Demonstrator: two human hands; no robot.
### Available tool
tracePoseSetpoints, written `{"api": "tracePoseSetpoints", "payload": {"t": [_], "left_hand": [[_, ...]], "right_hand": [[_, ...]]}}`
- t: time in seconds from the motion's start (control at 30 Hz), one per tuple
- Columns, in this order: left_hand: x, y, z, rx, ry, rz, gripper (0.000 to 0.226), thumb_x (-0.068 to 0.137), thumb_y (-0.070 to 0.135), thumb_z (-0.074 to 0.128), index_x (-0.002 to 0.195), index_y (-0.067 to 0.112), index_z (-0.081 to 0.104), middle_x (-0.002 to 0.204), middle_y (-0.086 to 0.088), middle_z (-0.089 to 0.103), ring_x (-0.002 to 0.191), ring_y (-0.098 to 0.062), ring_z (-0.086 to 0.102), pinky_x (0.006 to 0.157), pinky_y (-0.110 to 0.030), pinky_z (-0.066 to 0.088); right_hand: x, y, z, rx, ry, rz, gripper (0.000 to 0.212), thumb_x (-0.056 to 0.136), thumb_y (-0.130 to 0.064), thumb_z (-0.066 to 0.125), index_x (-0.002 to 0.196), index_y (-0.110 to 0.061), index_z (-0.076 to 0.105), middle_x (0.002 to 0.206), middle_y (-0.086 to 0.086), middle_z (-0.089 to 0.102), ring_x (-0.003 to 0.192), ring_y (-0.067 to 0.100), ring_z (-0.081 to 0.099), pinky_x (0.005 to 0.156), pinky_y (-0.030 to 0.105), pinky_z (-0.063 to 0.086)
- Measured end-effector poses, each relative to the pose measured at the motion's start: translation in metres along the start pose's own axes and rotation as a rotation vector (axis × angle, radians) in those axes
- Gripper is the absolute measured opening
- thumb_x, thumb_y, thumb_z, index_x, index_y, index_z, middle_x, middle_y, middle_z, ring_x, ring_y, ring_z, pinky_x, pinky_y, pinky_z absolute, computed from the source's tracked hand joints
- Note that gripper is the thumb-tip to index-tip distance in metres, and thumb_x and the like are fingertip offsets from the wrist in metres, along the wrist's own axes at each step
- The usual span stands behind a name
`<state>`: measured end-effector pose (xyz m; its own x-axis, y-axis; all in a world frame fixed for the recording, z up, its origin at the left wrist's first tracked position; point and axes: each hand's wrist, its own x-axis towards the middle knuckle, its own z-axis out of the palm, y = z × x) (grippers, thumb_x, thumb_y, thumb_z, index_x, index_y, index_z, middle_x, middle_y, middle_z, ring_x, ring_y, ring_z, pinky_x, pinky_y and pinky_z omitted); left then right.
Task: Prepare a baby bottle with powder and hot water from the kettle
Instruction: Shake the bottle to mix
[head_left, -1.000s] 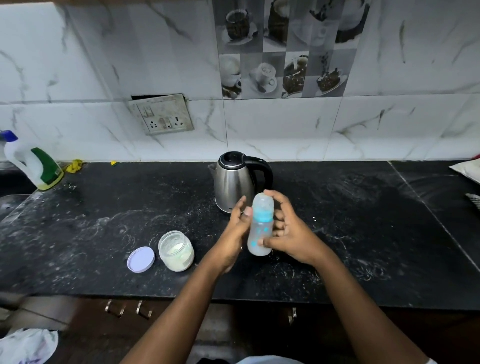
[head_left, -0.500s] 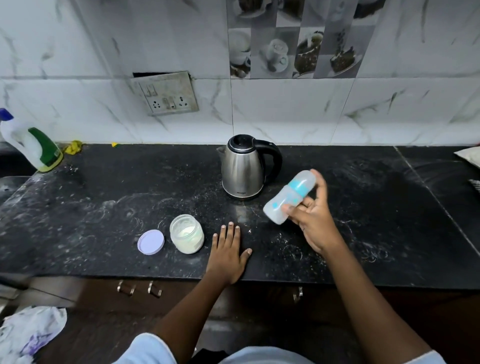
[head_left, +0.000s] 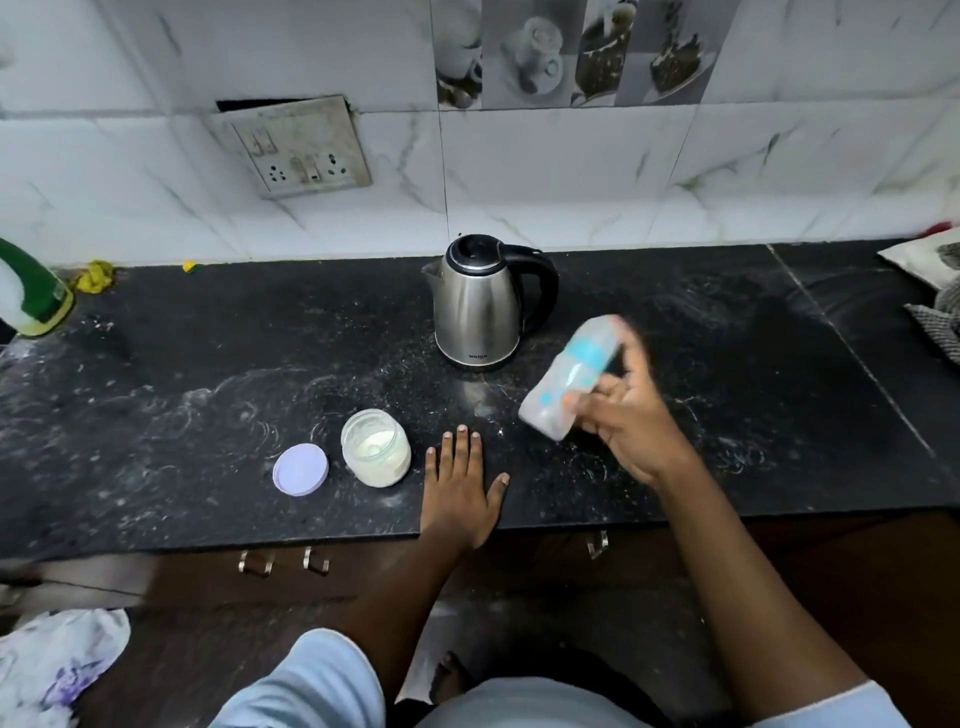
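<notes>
Right hand (head_left: 634, 436) grips the tilted bottle (head_left: 569, 379) — the kettle (head_left: 478, 312) badge is unreadable. Left hand (head_left: 460, 488) lies flat, fingers straight, at the tabletop (head_left: 156, 415) edge.

The right hand (head_left: 631, 421) grips a tilted, motion-blurred baby bottle (head_left: 569, 382) above the counter (head_left: 182, 405); the left hand (head_left: 460, 491) rests flat.

Pale blue short sleeves (head_left: 311, 680), bare forearms, bare foot (head_left: 451, 675).

Dim, wide-angle warp; the bottle (head_left: 567, 378) smears, probably motion blur.
</notes>
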<state>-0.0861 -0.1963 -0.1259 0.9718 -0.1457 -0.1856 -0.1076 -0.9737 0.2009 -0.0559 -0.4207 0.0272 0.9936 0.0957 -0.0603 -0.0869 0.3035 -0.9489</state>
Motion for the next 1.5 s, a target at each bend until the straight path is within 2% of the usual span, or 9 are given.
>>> {"api": "tracePoseSetpoints", "payload": {"t": [0.07,0.17,0.4,0.5,0.6,0.73,0.83,1.2,1.5], "left_hand": [[0.0,0.0,0.001,-0.005,0.0,0.0,0.081,0.109,0.062,0.017,0.169,0.013,-0.003,0.178,-0.01,-0.009,0.164,-0.03,-0.012,0.132,-0.051,-0.006],[0.001,0.0,0.001,-0.008,0.016,-0.004,0.081,0.108,0.063,0.017,0.169,0.014,-0.002,0.178,-0.009,-0.009,0.164,-0.029,-0.012,0.132,-0.051,-0.006],[0.002,0.0,0.002,-0.017,0.029,-0.01,0.08,0.109,0.063,0.018,0.169,0.015,-0.002,0.178,-0.007,-0.01,0.164,-0.027,-0.013,0.132,-0.049,-0.007],[0.001,0.001,0.003,-0.014,0.035,-0.012,0.08,0.109,0.063,0.018,0.17,0.016,-0.002,0.178,-0.007,-0.01,0.164,-0.026,-0.013,0.132,-0.047,-0.009],[0.002,0.001,0.002,-0.023,0.035,-0.02,0.08,0.108,0.063,0.019,0.17,0.016,-0.002,0.178,-0.006,-0.01,0.164,-0.026,-0.013,0.132,-0.047,-0.01],[0.002,0.001,0.004,-0.01,0.036,-0.022,0.08,0.108,0.064,0.018,0.17,0.017,-0.003,0.178,-0.005,-0.011,0.164,-0.025,-0.014,0.132,-0.047,-0.01],[0.002,0.001,0.004,-0.013,0.041,-0.022,0.08,0.108,0.064,0.018,0.17,0.017,-0.002,0.178,-0.005,-0.011,0.164,-0.024,-0.015,0.132,-0.046,-0.011],[0.002,0.0,0.006,-0.002,0.045,-0.02,0.08,0.107,0.065,0.017,0.17,0.017,0.0,0.178,-0.005,-0.01,0.164,-0.024,-0.013,0.132,-0.047,-0.008],[0.004,-0.001,0.008,-0.003,0.045,-0.019,0.081,0.107,0.066,0.015,0.17,0.018,-0.001,0.178,-0.004,-0.011,0.164,-0.024,-0.014,0.132,-0.047,-0.008]], "right_hand": [[-0.001,0.004,0.003,-0.062,-0.115,0.022,0.102,0.079,0.009,0.08,0.151,-0.05,0.039,0.131,0.025,0.069,0.116,0.032,0.07,0.09,0.045,0.061],[0.003,0.003,-0.002,0.055,0.031,0.006,0.098,0.085,0.009,0.075,0.153,-0.048,0.034,0.13,0.019,0.071,0.12,0.032,0.069,0.089,0.046,0.062],[0.007,0.0,-0.011,0.043,-0.028,0.016,0.105,0.08,0.008,0.08,0.154,-0.05,0.034,0.132,0.02,0.07,0.12,0.031,0.068,0.091,0.047,0.061],[0.004,-0.001,-0.01,-0.02,-0.164,0.016,0.104,0.08,0.01,0.079,0.153,-0.051,0.037,0.127,0.023,0.071,0.114,0.031,0.07,0.091,0.047,0.061],[0.005,-0.001,-0.017,0.095,-0.006,0.004,0.102,0.082,0.007,0.079,0.154,-0.05,0.034,0.123,0.013,0.075,0.118,0.029,0.069,0.09,0.046,0.062],[0.001,-0.001,-0.012,0.01,-0.177,0.023,0.105,0.078,0.002,0.086,0.154,-0.051,0.037,0.126,0.018,0.073,0.115,0.029,0.07,0.091,0.046,0.061],[0.002,0.002,-0.012,0.151,-0.029,0.017,0.104,0.078,0.0,0.084,0.154,-0.052,0.035,0.13,0.019,0.07,0.121,0.03,0.069,0.089,0.045,0.061],[0.001,0.008,0.005,0.083,-0.076,-0.002,0.102,0.078,0.002,0.083,0.153,-0.05,0.037,0.123,0.013,0.075,0.108,0.021,0.074,0.081,0.038,0.063],[0.001,0.008,-0.006,0.021,0.01,-0.042,0.106,0.078,0.006,0.082,0.153,-0.054,0.036,0.128,0.013,0.073,0.121,0.032,0.069,0.095,0.049,0.06]]}}
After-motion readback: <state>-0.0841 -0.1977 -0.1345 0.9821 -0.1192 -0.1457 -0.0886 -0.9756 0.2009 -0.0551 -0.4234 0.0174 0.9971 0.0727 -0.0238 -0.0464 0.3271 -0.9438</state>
